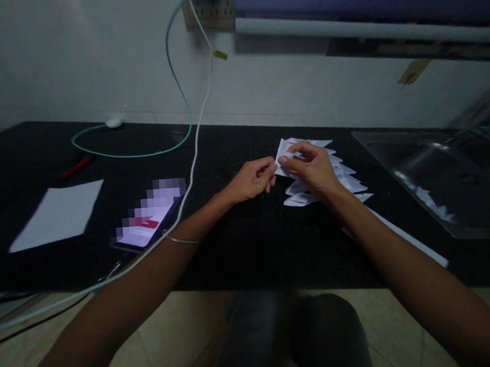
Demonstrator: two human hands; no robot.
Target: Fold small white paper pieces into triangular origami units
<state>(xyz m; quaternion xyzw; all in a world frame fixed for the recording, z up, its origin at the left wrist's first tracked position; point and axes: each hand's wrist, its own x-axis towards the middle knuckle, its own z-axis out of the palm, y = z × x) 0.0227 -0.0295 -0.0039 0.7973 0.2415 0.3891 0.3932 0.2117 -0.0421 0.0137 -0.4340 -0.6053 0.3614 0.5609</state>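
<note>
A small folded white paper piece (283,157) is held between my two hands above the dark counter. My left hand (251,178) is closed, with its fingertips pinching the paper's left edge. From the other side, my right hand (311,167) pinches the same paper between thumb and fingers. Under and beside my right hand lies a row of several folded white paper pieces (349,183) with pointed ends, partly hidden by that hand. Below my right wrist, a long white paper strip (408,236) runs toward the counter's front edge.
On the left lie a white paper sheet (58,216), a phone (150,218) with a lit screen, and a red-handled item (76,167). A white cable (196,148) crosses over my left forearm. A teal cable (134,155) loops behind. The sink (450,175) is at right.
</note>
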